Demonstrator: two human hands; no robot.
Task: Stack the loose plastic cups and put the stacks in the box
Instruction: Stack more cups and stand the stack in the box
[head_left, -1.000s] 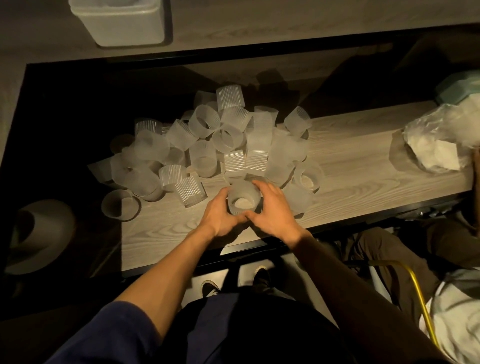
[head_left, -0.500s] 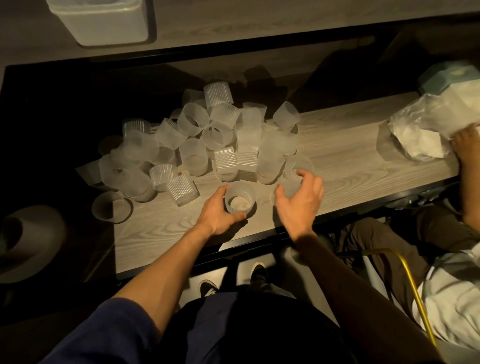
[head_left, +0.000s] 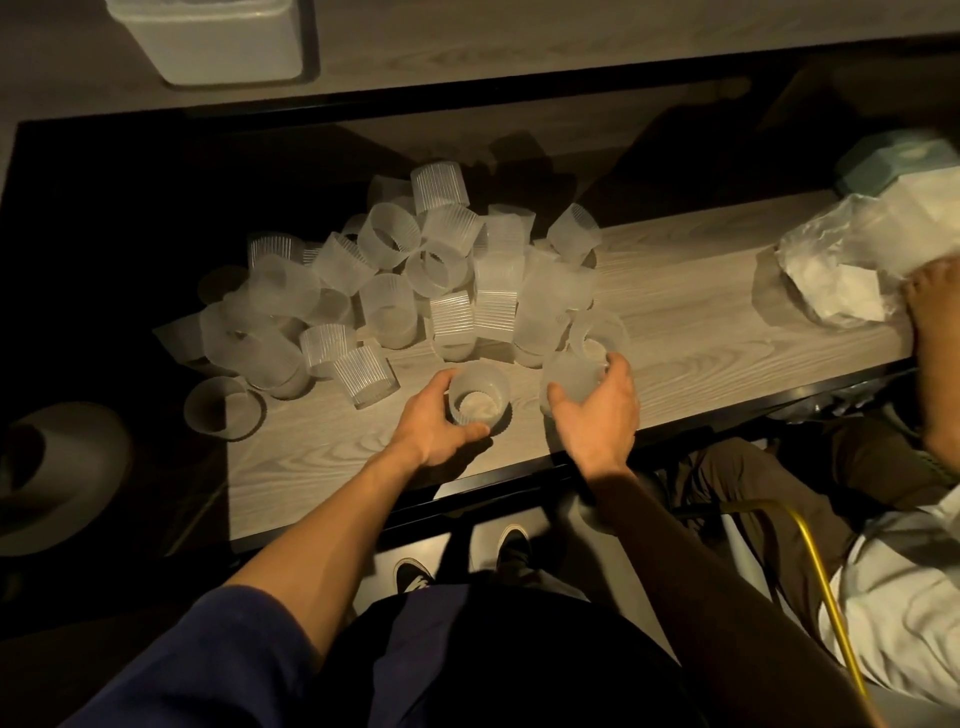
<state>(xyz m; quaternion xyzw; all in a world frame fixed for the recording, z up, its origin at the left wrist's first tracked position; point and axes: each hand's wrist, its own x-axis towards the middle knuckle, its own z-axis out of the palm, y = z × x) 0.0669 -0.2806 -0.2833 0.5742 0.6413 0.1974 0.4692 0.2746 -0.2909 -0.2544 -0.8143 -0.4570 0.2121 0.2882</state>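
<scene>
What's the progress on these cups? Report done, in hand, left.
Done: nothing visibly boxed. In hand: the left hand steadies an upright cup on the table; the right hand grips another cup beside it. Left: the big loose pile behind them remains unstacked.

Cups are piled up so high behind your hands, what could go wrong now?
The pile of cups leans every way, so a bump from the right hand lifting its cup could send some rolling. Several cups on the left already sit past the wooden tabletop, over the dark part, and might drop. The cup held by the left hand stands near the front edge and could get knocked off.
</scene>
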